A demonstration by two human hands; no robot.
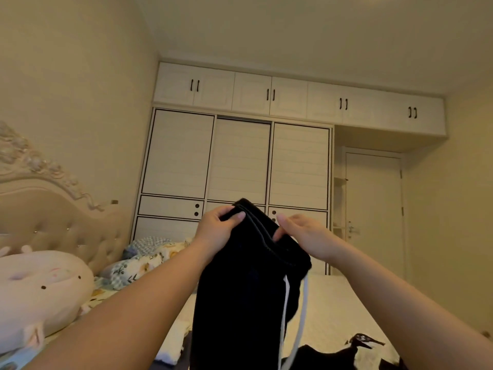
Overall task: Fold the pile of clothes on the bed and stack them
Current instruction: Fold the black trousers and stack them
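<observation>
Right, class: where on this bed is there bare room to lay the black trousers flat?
Bare cream bedspread lies between the hanging black drawstring trousers and the right forearm. Crowded: the floral bedding and pink plush toy at left, and the dark patterned garment at the near edge.

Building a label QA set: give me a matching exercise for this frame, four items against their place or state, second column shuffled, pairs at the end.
Column 1
1. black pants
2. plush toy
3. floral quilt
4. white drawstring

Column 2
A. bunched at the head of the bed, near the headboard
B. dangling loose from the waistband
C. held up in the air at the waistband by the left hand and right hand
D. lying on the bed at the left edge of the view

Pairs: 1-C, 2-D, 3-A, 4-B
</observation>
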